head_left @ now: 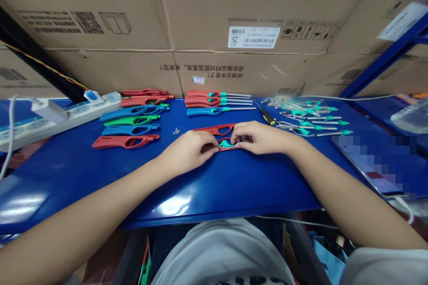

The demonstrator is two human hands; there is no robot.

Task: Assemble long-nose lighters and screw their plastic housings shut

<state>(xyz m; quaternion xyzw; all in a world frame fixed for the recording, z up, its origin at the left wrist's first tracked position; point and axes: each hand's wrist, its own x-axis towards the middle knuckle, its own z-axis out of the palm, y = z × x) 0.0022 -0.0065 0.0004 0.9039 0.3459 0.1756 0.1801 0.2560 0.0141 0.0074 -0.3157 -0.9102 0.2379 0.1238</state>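
At the middle of the blue table, my left hand (189,150) is closed on the left part of a red lighter shell (227,149), fingers pinched near a small metal piece. My right hand (256,137) pinches at the right part of the same shell, beside a green trigger part (226,143) lying in it. Just behind them rests another red shell half (219,130), partly covered by my hands. What exactly the fingertips hold is too small to tell.
Coloured shells (125,142) lie at left, near a power strip (80,111). Lighters with metal rods (203,111) lie behind my hands. To the right are a screwdriver (267,116), green-and-metal inner parts (329,123) and a phone (371,169). Small springs (176,131) lie left of centre.
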